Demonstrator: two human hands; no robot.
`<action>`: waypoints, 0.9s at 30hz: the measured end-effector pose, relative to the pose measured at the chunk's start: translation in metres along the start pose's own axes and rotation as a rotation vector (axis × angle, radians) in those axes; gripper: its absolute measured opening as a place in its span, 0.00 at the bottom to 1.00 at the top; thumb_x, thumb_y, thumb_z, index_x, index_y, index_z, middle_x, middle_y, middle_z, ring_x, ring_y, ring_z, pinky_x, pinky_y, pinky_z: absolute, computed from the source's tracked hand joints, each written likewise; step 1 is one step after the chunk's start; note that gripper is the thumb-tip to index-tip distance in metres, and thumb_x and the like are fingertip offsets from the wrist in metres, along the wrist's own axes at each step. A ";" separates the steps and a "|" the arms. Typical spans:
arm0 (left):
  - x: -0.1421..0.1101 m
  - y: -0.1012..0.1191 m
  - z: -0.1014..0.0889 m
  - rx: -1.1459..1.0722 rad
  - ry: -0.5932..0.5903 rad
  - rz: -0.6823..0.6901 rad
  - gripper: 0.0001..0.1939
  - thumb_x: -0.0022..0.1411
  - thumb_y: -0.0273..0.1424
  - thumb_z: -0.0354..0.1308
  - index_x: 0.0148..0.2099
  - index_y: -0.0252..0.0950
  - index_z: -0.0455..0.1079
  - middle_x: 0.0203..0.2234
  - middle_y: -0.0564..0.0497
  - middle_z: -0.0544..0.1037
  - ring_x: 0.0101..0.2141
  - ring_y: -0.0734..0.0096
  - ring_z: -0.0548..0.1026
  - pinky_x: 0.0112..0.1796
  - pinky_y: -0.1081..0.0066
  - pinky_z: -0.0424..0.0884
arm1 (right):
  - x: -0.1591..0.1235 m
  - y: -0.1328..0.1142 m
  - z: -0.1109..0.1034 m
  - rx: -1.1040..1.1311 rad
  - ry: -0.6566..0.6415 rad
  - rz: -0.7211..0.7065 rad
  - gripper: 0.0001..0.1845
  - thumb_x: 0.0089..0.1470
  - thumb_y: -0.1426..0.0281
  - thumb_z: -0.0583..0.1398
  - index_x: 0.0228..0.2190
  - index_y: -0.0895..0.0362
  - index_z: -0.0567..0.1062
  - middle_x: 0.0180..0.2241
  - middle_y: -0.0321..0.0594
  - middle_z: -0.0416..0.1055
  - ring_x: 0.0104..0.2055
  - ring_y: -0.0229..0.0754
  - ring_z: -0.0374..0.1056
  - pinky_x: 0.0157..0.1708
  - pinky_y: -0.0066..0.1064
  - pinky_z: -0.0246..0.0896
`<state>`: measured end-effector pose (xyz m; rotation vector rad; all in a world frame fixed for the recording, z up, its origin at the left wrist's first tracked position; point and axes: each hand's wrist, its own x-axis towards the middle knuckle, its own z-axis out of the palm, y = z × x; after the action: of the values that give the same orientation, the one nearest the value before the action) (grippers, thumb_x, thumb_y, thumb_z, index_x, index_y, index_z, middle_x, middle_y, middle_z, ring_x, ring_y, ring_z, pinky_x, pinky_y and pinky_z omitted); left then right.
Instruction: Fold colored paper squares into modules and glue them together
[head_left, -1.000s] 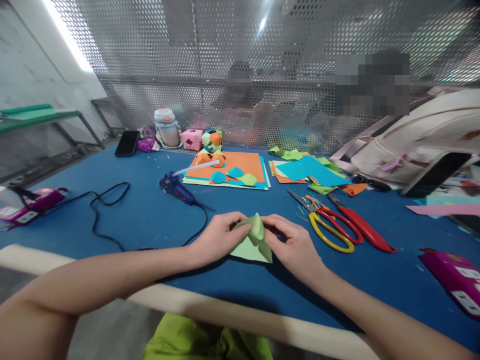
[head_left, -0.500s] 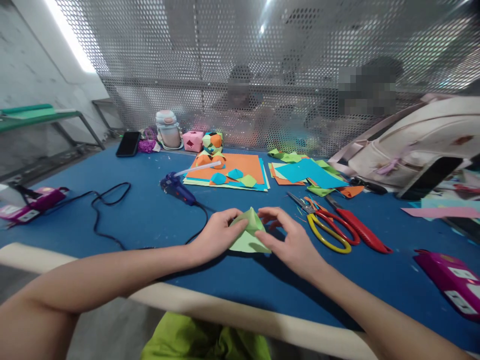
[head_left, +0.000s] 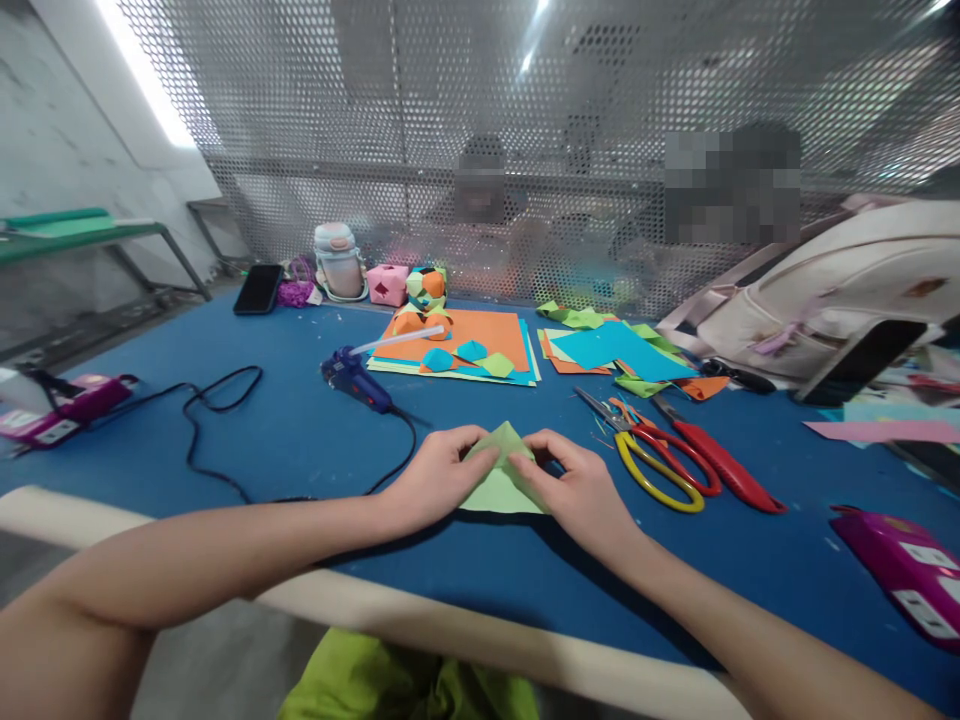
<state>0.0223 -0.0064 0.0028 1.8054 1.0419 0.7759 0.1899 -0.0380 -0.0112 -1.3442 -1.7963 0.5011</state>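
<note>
A light green sheet of paper (head_left: 501,492), folded to a point at its far end, lies near the front of the blue table. My left hand (head_left: 444,468) grips its left side, thumb on top. From the right, my right hand (head_left: 571,485) pinches the other side, its thumb close to the left one. Fingers of both hands are partly hidden under or behind the paper. To the right lie yellow-and-red-handled scissors (head_left: 656,470) and a red utility knife (head_left: 724,460). A blue glue gun (head_left: 356,380) with a clear glue stick rests to the left.
Stacked coloured sheets (head_left: 487,335) carry small folded pieces. Blue and green paper scraps (head_left: 615,345) lie beyond the scissors. A bottle (head_left: 339,262), a pink paper box (head_left: 387,285) and a phone (head_left: 259,289) stand along the back. The glue gun's black cord (head_left: 196,430) crosses the left side.
My right hand has closed in on the paper, its fingers now pressed to the right side. The raised green flap now lies flatter, forming a neat point.
</note>
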 end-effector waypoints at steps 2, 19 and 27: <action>0.000 -0.001 0.000 0.000 -0.004 0.007 0.12 0.57 0.33 0.49 0.28 0.32 0.68 0.21 0.56 0.66 0.24 0.77 0.62 0.24 0.78 0.58 | 0.000 -0.001 0.000 0.002 0.004 -0.002 0.08 0.53 0.66 0.56 0.27 0.56 0.72 0.24 0.34 0.67 0.26 0.36 0.61 0.27 0.26 0.56; 0.000 0.002 -0.004 0.027 -0.049 -0.041 0.07 0.50 0.29 0.50 0.27 0.31 0.67 0.19 0.57 0.64 0.23 0.78 0.59 0.23 0.78 0.56 | 0.000 -0.004 -0.001 0.029 -0.056 -0.072 0.05 0.52 0.72 0.55 0.25 0.55 0.68 0.25 0.34 0.63 0.28 0.36 0.59 0.30 0.26 0.55; 0.000 -0.002 -0.004 0.045 -0.075 -0.038 0.06 0.51 0.27 0.51 0.25 0.31 0.65 0.19 0.57 0.63 0.23 0.79 0.59 0.22 0.79 0.55 | -0.002 -0.003 -0.001 0.023 -0.089 -0.026 0.05 0.50 0.70 0.56 0.25 0.57 0.68 0.23 0.33 0.64 0.26 0.35 0.59 0.28 0.25 0.55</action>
<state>0.0184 -0.0048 0.0026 1.8335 1.0488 0.6620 0.1891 -0.0407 -0.0091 -1.2990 -1.8725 0.5737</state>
